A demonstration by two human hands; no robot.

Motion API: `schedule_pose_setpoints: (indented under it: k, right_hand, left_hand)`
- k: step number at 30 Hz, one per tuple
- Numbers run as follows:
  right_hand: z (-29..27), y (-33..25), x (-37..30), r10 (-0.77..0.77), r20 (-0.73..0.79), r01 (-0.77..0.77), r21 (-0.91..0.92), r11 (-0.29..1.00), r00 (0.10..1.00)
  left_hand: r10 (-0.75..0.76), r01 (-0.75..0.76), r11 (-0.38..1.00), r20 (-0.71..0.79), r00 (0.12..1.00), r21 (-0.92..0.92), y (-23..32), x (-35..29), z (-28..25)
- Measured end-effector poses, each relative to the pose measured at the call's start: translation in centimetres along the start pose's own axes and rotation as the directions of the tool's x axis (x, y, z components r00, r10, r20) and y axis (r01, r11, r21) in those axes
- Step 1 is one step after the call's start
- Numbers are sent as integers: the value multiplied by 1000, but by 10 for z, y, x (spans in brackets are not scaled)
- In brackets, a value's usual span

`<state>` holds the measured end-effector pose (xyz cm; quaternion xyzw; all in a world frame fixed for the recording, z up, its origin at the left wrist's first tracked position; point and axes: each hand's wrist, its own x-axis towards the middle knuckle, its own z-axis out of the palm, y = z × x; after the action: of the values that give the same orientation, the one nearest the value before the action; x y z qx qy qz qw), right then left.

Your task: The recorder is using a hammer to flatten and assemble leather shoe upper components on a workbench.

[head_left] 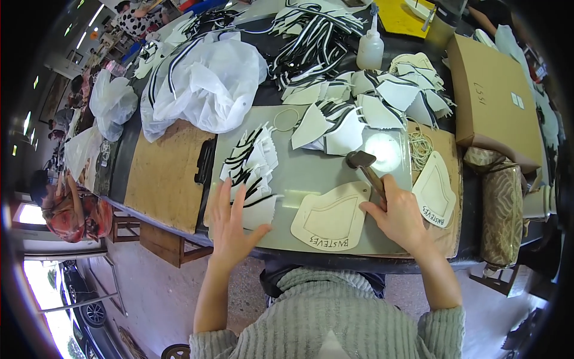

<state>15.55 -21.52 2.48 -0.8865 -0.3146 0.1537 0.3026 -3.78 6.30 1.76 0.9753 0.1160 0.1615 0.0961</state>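
My right hand [399, 212] is closed round the wooden handle of a hammer [362, 160], its dark head pointing away from me over the grey work board [284, 230]. My left hand [230, 230] has its fingers spread, at the near left edge of an overlapping row of white cut pieces with black edging [257, 164]. Between the hands lies a cream template [332, 218] with a curved outline drawn inside it and lettering along its near edge. A similar template [435, 191] rests right of my right hand. More white pieces [338, 128] are heaped past the hammer.
A white squeeze bottle [371, 48] stands at the back near bundled black-and-white strips [314, 45]. Plastic bags [209, 78] lie at the left above a wooden board [164, 173]. To the right are a cardboard box [493, 99], coiled cord [420, 149] and a patterned roll [501, 212].
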Motion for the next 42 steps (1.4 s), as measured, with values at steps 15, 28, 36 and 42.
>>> schedule_pose_setpoints:
  k: [15,28,36,42]
  right_hand:
    - [-10,11,-5,87,-36,-67,382,922,996]
    - [-17,-26,6,268,129,-214,923,319,955]
    - [-17,-30,1,158,142,-195,892,408,977]
    - [-12,-17,-20,85,216,-220,749,625,973]
  left_hand:
    - [283,-298,939,-110,953,-170,33,112,-6]
    - [500,-536,844,-320,804,-27,76,101,25]
    - [167,71,509,179,970,-858,94,83,10]
    - [227,449,365,545,807,-816,59,71,21]
